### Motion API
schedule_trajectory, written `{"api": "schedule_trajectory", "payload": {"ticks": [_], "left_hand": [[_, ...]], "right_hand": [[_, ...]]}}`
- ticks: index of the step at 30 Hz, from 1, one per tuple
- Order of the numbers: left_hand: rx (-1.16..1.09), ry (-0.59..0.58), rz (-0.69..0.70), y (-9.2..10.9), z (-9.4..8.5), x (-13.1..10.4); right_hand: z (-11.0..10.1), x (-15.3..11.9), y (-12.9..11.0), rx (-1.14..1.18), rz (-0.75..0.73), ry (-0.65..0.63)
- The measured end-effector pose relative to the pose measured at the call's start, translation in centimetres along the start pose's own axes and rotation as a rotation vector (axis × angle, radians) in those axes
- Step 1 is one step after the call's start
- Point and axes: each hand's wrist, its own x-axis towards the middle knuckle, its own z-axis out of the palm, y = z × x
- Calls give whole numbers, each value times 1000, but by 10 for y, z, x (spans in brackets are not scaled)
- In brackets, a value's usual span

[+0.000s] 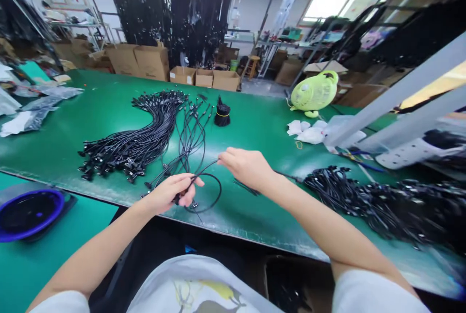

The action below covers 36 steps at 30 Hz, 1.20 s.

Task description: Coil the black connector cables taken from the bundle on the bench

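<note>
A thin black cable (220, 191) runs between my two hands and hangs in a loop just above the green table (255, 123). My left hand (174, 192) is closed around one part of it, with a small connector showing below the fingers. Up and to the right, my right hand (244, 165) pinches another stretch of the cable between thumb and fingertips. Beyond my left hand lie several loose black cables (189, 133). To their left spreads a large bundle of black cables (156, 128) with connectors at both ends.
A bunch of black ties (222, 113) stands upright, held by a yellow band. More black cables (364, 196) are heaped at the right. A green fan (315, 92) and plastic bags (309, 132) sit near grey posts (393, 94). Cardboard boxes (151, 60) stand behind the table.
</note>
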Motion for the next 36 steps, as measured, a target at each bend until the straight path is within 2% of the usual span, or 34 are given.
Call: {"api": "schedule_trajectory", "payload": {"ticks": [2,4,6,7,9,11,13,15,17,19,21,23,25,27,29,32,34,36], "left_hand": [[-201,0,-46,8,-5,-14],[-358,76,-20,20,-14,-28],[-503,220,90,32,-23,-38],[-559,301,175,37,-27,-40],[-579,432,330,40,-32,-37],[-424,482,377,34,-29,-27],[-111,438,313,21,-19,-16],[242,315,239,7,-3,-9],[474,176,176,-3,11,-9],[493,98,135,-7,20,-10],[329,94,142,-8,23,-10],[115,137,185,-10,23,-6],[-21,178,174,-17,23,-1],[-93,224,96,-29,25,4],[-150,288,40,-42,28,5],[-128,377,42,-57,31,4],[-12,380,53,-63,30,4],[133,331,55,-66,26,5]], "right_hand": [[3,-6,29,54,101,15],[15,-17,53,145,131,43],[30,-29,63,209,115,72],[37,-34,60,211,99,81],[47,-44,40,168,29,81],[46,-52,7,155,-135,33],[36,-56,-27,235,-332,-61],[23,-51,-48,370,-393,-101],[14,-40,-53,528,-289,-62],[17,-27,-48,702,-97,60],[32,-16,-46,902,95,227],[53,-10,-53,1179,269,318],[73,-7,-67,1498,451,312],[85,-7,-81,1700,595,297],[87,-6,-89,1775,651,339],[80,-6,-92,1886,645,368],[75,-5,-95,1986,652,350],[71,-5,-102,2030,679,323]]}}
